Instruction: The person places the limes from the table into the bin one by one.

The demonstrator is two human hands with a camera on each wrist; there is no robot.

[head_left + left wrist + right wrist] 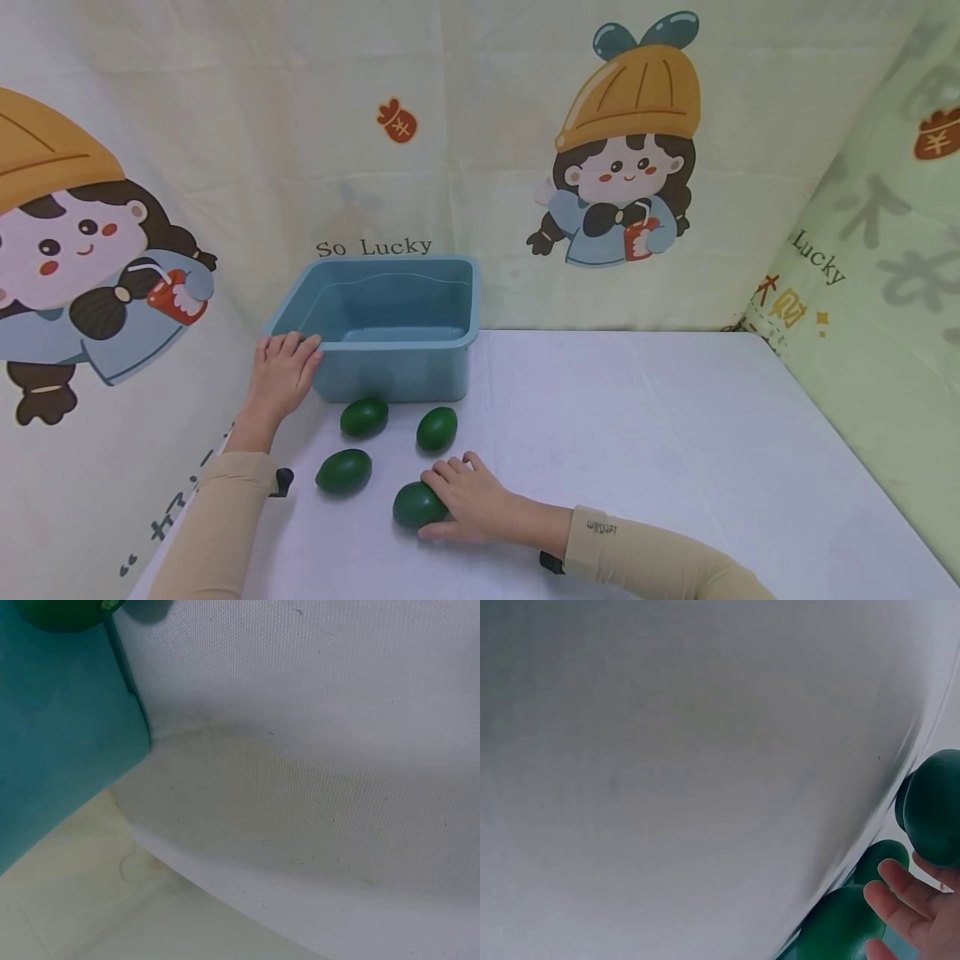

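My left hand holds the near left corner of a blue plastic bin, its fingers lying over the rim. In front of the bin my right hand grips a dark green oval fruit, thumb on the near side and fingers on the far side. Three similar fruits lie close by: one by the bin's front wall, another fruit to its right, and a third fruit nearer my left forearm. Fingers of the right hand show among green fruits in the right wrist view.
A white-covered table carries everything and stretches to the right. Behind the bin hangs a pale cloth backdrop with printed cartoon figures, and more printed cloth borders the right side. Inside the bin, the visible floor is bare blue plastic.
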